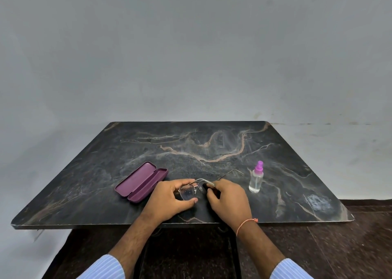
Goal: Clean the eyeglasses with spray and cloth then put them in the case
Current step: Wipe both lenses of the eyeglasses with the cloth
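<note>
Thin metal-framed eyeglasses (187,191) are held just above the dark marble table (191,147), near its front edge. My left hand (171,200) grips the left lens rim between thumb and fingers. My right hand (229,200) pinches a small dark cloth (205,186) against the other lens. One temple arm sticks out to the right toward the bottle. A purple eyeglass case (141,181) lies open to the left of my hands. A clear spray bottle (256,178) with a pink-purple top stands upright to the right.
The table stands against a plain grey wall (191,56). A dark brown floor (350,247) shows below and to the right of the table's front edge. An orange thread band circles my right wrist.
</note>
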The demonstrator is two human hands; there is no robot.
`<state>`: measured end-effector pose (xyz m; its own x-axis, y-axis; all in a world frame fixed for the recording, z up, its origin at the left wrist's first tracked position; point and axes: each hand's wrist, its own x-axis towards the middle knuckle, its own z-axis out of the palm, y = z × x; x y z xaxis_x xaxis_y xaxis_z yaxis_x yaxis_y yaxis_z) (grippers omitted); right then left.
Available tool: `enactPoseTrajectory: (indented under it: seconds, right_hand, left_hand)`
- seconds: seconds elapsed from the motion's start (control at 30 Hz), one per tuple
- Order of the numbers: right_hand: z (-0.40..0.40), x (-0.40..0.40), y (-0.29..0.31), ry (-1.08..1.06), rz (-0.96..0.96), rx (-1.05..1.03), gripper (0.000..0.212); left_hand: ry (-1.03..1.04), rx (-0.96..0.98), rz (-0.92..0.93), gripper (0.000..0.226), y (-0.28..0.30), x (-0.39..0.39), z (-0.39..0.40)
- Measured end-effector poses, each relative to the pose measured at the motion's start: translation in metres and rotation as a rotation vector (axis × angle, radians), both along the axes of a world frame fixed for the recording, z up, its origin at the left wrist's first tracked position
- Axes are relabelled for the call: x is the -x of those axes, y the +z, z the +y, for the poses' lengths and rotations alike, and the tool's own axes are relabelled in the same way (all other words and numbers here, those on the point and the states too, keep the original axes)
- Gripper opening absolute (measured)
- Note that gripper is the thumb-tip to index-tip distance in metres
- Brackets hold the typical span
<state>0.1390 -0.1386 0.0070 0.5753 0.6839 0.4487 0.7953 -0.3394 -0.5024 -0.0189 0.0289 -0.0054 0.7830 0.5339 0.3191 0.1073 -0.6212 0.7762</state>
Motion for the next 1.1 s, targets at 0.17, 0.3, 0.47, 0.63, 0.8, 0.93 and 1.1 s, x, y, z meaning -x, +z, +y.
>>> enactPoseTrajectory:
  seconds: [0.17,0.3,0.47,0.63,0.8,0.93,1.1]
  right_hand:
    - [-0.0015,0.0006,0.0004,-0.004,0.029,0.019,0.01]
    - [-0.0013,0.0016,-0.0017,-0.012,-0.008,0.015,0.014]
    - [-0.0007,0.0013,0.0001,-0.048,-0.005,0.053,0.034]
    - [-0.001,0.0013,-0.0016,0.023,-0.012,0.059,0.018]
    - [0.0027,-0.0013,-0.0014,-0.065,-0.007,0.072,0.023]
    - [0.0009,-0.0026,-0.0002,0.031,0.053,0.076,0.027]
    - [0.0032,-0.0033,0.0014,-0.075,0.077,0.065,0.024]
  left_hand:
    - [-0.002,-0.011,0.003,0.063,0.0018,0.0008,-0.0008]
    - [0.005,-0.014,-0.011,0.062,0.0023,0.0008,-0.001]
    - [-0.002,-0.001,-0.009,0.063,0.001,0.0007,0.0001]
    - [0.009,0.002,-0.017,0.066,0.0003,-0.0003,0.0001]
    - [0.009,0.004,-0.01,0.064,-0.001,-0.0006,0.0014]
    - [0.017,0.002,-0.019,0.062,-0.0017,-0.0004,0.0019]
    - [0.008,0.004,-0.018,0.064,-0.0009,-0.0007,0.0012]
